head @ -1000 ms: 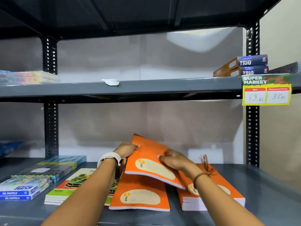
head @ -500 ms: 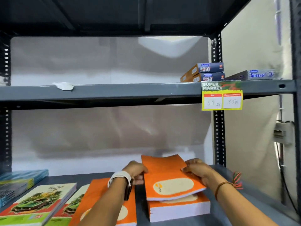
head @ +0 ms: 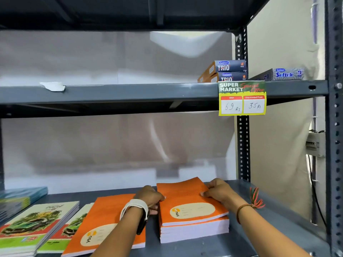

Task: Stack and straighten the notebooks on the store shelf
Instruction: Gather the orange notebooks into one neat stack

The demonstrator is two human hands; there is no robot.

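Slippage is the main risk seen from the head camera: the top notebook (head: 187, 199) lies skewed on the orange stack (head: 194, 229) at lower centre-right of the frame, its near right corner overhanging the books beneath. If it is pushed unevenly from one side only, it could be turned further askew or slid off toward the bare shelf (head: 278, 225) at the right. The glossy covers are judged to be slick, so the lower books could also be dragged out of line if too much downward pressure is applied. A second orange notebook (head: 104, 225), at lower centre, lies close beside the left forearm and could be nudged by the elbow or the watch (head: 135, 206). Green car-cover notebooks (head: 35, 225) at lower left are well apart from the work.

The left hand (head: 150, 198) is set against the left edge of the top notebook, fingers curled narrowly around that edge; how far they reach under the cover cannot be told, since they are partly hidden. The right hand (head: 220, 191) is laid on the far right corner, fingers bent and pressed flat on the cover, thumb at the back edge. Both forearms are reached forward from the bottom of the frame, wrists low, the book held between the two palms.
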